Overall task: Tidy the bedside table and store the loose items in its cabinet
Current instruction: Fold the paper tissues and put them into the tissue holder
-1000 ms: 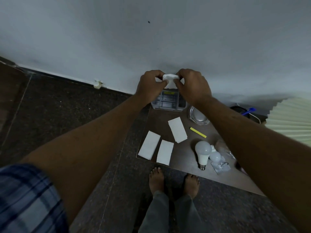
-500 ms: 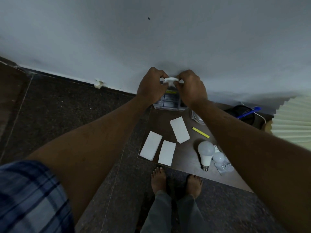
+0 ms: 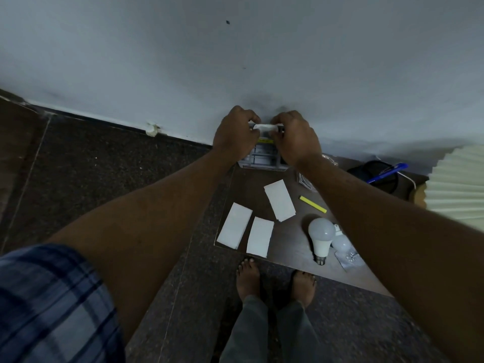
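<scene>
White strip [image 3: 264, 126]: pinched at both ends, left hand [image 3: 235, 132] on one end, right hand [image 3: 296, 138] on the other, fingers curled in, strip pulled flat between them. Looks like it's being folded or flattened so it stores small. Can't tell if it's paper or tape.

It's in the air over the table's far-left corner, directly above the clear box [image 3: 262, 161]. The box sits in that corner against the wall [image 3: 235, 61]. My guess is the strip goes in the box.

Rest of the table [image 3: 289, 235]:
- Slips [image 3: 260, 237]: two side by side at the near-left corner. Third slip [image 3: 279, 200] is further in, just apart. All lie flat, so they should stack into one grab.
- Yellow stick [image 3: 313, 204] is just right of the third slip.
- Big bulb [image 3: 320, 237] lies on its side near the near edge, base toward the person. Small bulb [image 3: 340, 243] is beside it, can't tell if touching. Bag [image 3: 349, 259] of small metal bits is by the same edge.
- The bulbs will probably roll, so lift them rather than slide them.
- Far-right corner: black item [image 3: 366, 171] with a blue pen [image 3: 387, 172] across it. A pleated shade [image 3: 458, 184] overhangs the right edge.
- Something clear sits behind the right forearm, mostly hidden.

The cabinet is out of view. Nearly everything's still on top, so this is early in the job.
</scene>
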The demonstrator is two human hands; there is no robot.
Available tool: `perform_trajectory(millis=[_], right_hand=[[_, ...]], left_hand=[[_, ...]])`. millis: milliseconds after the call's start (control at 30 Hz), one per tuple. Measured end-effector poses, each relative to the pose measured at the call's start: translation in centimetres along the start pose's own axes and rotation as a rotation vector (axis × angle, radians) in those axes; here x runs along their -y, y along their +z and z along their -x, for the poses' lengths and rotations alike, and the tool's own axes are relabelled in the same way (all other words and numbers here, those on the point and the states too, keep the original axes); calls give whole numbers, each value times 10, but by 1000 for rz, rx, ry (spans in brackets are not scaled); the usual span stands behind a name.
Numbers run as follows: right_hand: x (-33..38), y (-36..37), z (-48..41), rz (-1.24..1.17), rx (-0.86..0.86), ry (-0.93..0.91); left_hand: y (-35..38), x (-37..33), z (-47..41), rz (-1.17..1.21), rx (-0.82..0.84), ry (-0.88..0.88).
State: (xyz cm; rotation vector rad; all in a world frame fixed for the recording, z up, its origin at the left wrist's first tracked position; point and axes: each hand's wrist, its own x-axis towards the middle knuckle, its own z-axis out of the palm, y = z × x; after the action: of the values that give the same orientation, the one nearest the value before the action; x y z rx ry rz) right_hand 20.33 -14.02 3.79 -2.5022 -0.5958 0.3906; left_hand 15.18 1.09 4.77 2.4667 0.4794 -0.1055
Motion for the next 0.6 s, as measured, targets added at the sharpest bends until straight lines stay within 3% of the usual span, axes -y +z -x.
perform_trajectory(millis=[200,400,600], right_hand=[[-3,1,4,-5,-32,-33],[3,-7,23,-30,-170,-126],[13,-2,59,-109,-179,-87]], left_hand=[[-5,3,5,20,-38,-15],[-10,7,19,79,-119,-48],[-9,29,61,184,-146,-86]])
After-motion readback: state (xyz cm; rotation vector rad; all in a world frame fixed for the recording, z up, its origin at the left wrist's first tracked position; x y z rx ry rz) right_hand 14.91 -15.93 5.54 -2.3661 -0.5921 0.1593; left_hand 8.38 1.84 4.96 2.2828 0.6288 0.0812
